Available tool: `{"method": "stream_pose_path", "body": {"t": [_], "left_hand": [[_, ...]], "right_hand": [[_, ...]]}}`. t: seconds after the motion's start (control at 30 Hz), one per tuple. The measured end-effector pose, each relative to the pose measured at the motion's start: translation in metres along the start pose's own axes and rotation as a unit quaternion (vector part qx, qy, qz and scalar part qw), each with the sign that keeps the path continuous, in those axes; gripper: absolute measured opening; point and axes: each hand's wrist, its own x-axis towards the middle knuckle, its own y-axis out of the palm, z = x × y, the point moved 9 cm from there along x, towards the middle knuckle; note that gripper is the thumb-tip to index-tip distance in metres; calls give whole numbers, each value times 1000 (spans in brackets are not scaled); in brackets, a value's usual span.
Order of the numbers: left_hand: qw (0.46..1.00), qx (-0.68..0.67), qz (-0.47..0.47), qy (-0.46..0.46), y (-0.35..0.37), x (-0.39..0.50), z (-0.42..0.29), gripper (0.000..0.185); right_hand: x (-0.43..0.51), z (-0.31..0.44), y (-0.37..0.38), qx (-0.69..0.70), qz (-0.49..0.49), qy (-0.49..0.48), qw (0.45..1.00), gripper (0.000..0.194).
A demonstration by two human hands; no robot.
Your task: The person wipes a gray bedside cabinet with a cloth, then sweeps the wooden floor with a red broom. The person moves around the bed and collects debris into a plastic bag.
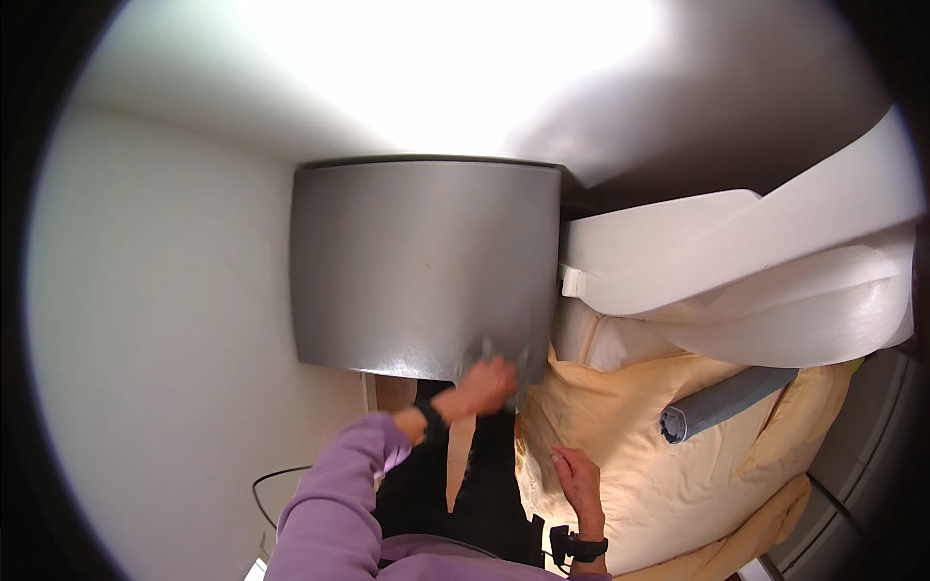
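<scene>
A bedside cabinet (407,247) with a grey, leather-like top and a stitched far edge stands in front of me. My left hand (487,385) is at its near right corner, gripping a greyish-green cloth (519,381) blurred by motion. The cloth appears to touch the top there; most of it is hidden under the fingers. A tiny dark speck (428,266) shows near the middle of the top. My right hand (579,479) hovers by the bed's edge, fingers curled, with nothing visible in it. Its palm side is hidden.
On the right lies a bed with yellow bedding (625,421). A rolled dark grey fabric (726,407) rests on it. The white curved headboard (676,254) adjoins the cabinet's right side. White wall (174,276) closes off the left. A black cable (272,476) loops beside my left sleeve.
</scene>
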Motion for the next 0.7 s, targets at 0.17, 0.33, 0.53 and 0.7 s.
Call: {"method": "stream_pose_path", "body": {"t": [0.17,0.33,0.53,0.7], "left_hand": [[925,-287,201,-146,48,-108,-16,28],[882,-410,-45,-227,-60,-89,70,30],[905,-174,-313,-228,-192,6,172,27],[903,-65,-313,-285,-171,49,183,28]], "right_hand": [[14,10,-4,-5,11,-2,1000,21],[24,28,7,-15,37,-29,999,21],[23,42,20,-10,53,-32,998,21],[18,42,23,-34,60,-26,997,20]]}}
